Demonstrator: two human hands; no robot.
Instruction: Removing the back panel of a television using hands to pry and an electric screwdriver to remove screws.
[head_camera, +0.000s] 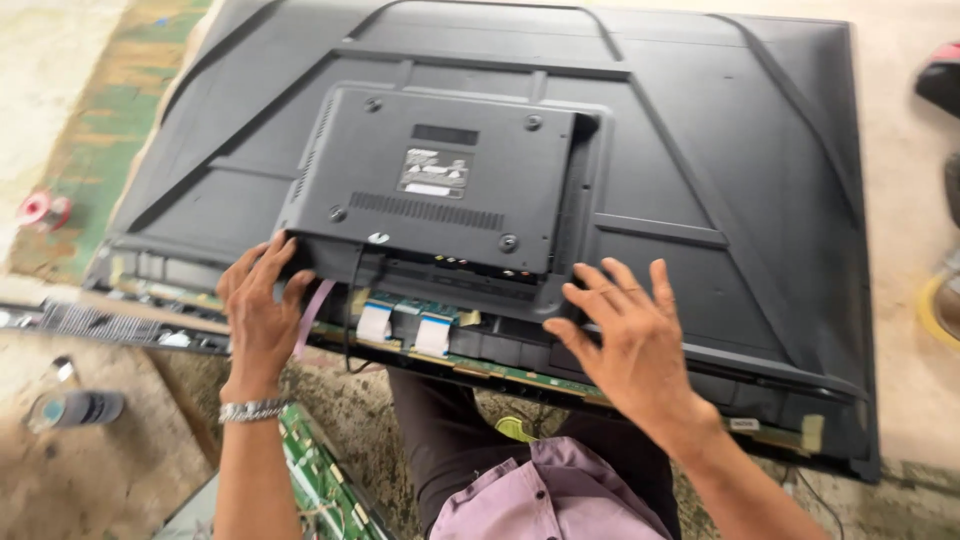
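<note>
A large flat television (690, 170) lies face down, its black back cover up. A raised black housing (440, 180) with vents, screws and a label sits in the cover's middle. My left hand (258, 305) grips the lower left corner of the housing, fingers curled on its edge. My right hand (625, 335) lies spread on the cover's lower edge, to the right of the housing. Between my hands a green circuit strip (520, 378) and two white flat ribbon cables (405, 325) show under the lifted edge. A metal bracelet (250, 410) circles my left wrist.
A dark bar with connectors (110, 325) lies at the left. A small bottle (75, 408) lies on the floor at lower left, a red roll (40, 210) farther up. A green circuit board (320, 480) lies near my left forearm. Red and black objects (940, 80) sit at right.
</note>
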